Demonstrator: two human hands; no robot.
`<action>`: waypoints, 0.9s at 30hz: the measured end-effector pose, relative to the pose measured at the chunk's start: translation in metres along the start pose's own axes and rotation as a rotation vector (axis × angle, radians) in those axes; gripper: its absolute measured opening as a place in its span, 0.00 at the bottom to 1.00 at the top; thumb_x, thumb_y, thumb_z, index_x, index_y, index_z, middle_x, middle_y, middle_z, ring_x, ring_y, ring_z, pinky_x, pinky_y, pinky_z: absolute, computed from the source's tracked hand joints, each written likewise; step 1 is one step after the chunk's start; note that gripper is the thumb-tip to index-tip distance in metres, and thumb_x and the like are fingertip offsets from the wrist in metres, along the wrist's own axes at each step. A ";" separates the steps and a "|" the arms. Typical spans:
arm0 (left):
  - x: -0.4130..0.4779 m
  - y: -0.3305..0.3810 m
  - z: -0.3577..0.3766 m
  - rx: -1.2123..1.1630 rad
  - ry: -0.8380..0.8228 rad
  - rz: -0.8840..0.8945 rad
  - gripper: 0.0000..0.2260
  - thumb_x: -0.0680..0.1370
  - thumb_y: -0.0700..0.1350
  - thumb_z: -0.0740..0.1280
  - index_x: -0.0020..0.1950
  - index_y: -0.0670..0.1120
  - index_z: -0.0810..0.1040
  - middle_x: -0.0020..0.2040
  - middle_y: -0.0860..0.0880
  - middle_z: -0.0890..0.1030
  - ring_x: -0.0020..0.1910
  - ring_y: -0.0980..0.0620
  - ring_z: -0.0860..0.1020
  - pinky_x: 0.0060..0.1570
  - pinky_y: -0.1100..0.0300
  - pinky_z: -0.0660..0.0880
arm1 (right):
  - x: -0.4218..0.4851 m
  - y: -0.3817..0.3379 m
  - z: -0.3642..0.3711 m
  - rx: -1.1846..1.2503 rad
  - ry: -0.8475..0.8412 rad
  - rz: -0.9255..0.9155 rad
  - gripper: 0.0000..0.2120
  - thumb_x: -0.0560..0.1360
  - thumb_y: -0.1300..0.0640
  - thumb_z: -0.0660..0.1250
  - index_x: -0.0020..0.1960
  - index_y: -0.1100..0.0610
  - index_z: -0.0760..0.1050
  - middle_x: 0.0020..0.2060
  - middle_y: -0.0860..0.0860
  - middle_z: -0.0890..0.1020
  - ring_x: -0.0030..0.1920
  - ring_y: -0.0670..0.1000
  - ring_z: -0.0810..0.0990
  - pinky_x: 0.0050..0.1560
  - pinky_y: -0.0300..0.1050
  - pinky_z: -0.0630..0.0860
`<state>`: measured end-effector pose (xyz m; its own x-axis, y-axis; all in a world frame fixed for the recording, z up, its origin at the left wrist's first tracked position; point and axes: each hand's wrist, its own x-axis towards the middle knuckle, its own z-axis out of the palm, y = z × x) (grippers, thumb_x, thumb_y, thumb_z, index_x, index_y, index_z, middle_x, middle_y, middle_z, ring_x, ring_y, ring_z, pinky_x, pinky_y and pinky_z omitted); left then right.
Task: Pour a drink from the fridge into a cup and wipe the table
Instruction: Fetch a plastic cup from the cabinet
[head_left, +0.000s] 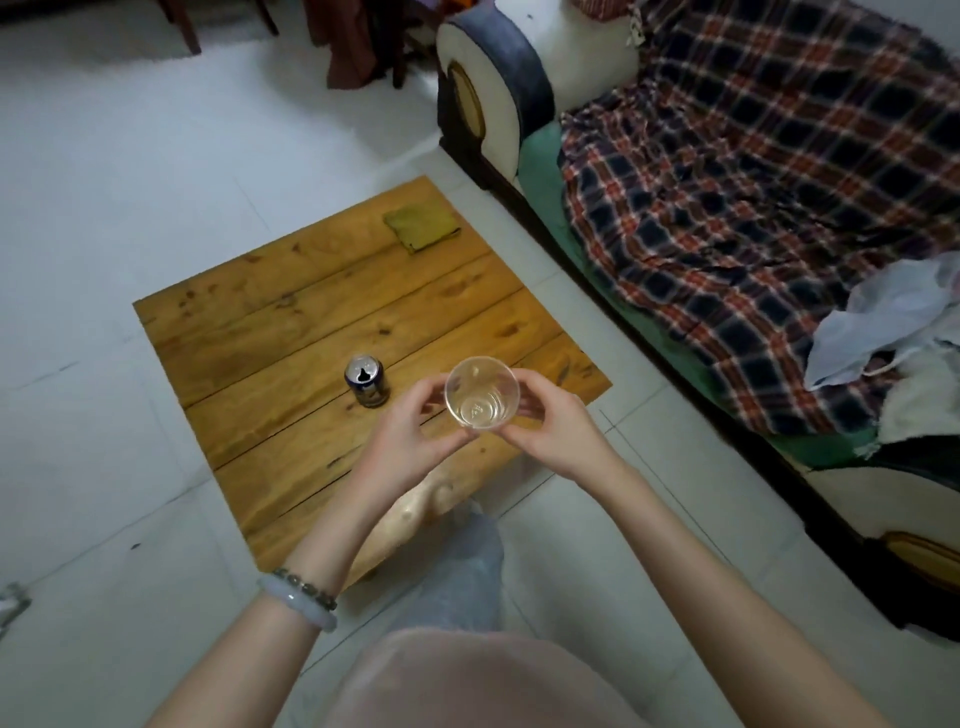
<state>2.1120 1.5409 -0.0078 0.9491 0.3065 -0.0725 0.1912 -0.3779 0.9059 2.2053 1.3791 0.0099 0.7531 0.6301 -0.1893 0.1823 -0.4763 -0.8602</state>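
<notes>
Wooden worktop (311, 312) below. Left hand (410, 436) and right hand (550, 431) both curl their grip round the clear cup (482, 392), held over the near edge. It looks light, thin-walled and squashy, so a gentle mid-wall hold suits. Opened can (367, 380) stands just beside.

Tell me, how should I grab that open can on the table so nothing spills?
Wrap fingers round the can at the middle of its round side, coming in level from its left. It stands upright on the wooden table with its top opened, so grabbing from above or tipping risks a spill. The clear cup, held by the left hand and right hand, crowds its right.
</notes>
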 end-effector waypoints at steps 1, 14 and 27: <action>0.015 -0.003 0.001 -0.001 0.019 -0.007 0.23 0.68 0.44 0.77 0.57 0.58 0.72 0.52 0.66 0.76 0.51 0.71 0.74 0.49 0.76 0.68 | 0.017 0.002 -0.005 0.002 -0.019 0.002 0.24 0.68 0.57 0.75 0.62 0.52 0.73 0.52 0.43 0.79 0.53 0.40 0.79 0.57 0.36 0.76; 0.143 -0.031 0.000 -0.020 0.235 -0.211 0.25 0.68 0.48 0.76 0.62 0.56 0.72 0.58 0.57 0.77 0.54 0.62 0.76 0.54 0.64 0.73 | 0.195 0.009 -0.040 0.001 -0.306 0.029 0.24 0.68 0.61 0.74 0.61 0.50 0.71 0.53 0.44 0.79 0.55 0.43 0.78 0.59 0.41 0.75; 0.195 -0.135 0.071 -0.071 0.444 -0.538 0.25 0.69 0.44 0.75 0.61 0.58 0.71 0.56 0.64 0.76 0.55 0.65 0.75 0.55 0.65 0.73 | 0.302 0.125 0.009 -0.121 -0.557 -0.113 0.25 0.68 0.65 0.70 0.64 0.55 0.72 0.55 0.45 0.79 0.56 0.42 0.77 0.58 0.40 0.74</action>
<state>2.2888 1.5894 -0.1734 0.5325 0.7683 -0.3551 0.5748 -0.0202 0.8181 2.4491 1.5156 -0.1588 0.2848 0.8930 -0.3484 0.3377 -0.4336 -0.8354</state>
